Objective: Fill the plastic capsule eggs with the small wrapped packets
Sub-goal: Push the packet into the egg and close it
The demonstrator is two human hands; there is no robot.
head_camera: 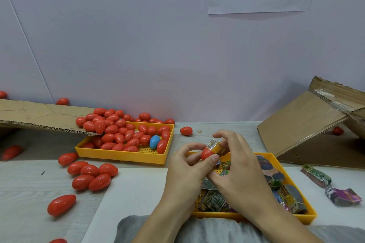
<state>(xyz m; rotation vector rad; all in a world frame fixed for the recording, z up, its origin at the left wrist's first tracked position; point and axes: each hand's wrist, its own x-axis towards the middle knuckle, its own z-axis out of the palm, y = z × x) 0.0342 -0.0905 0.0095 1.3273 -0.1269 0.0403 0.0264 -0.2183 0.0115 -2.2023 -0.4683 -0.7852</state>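
Two hands (213, 163) grip one red egg half (207, 153) and one packet (215, 147); one blue egg (154, 141) nearby.

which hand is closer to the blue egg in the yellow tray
Left. The left hand sits just right of the blue plastic egg in the yellow plastic tray, holding a red egg half. The right hand is farther right, pushing a wrapped packet in.

table (29, 179): pale wood | 2 yellow trays (122, 156) | loose red eggs (89, 170) | cardboard (300, 130) | white sheet (130, 193)
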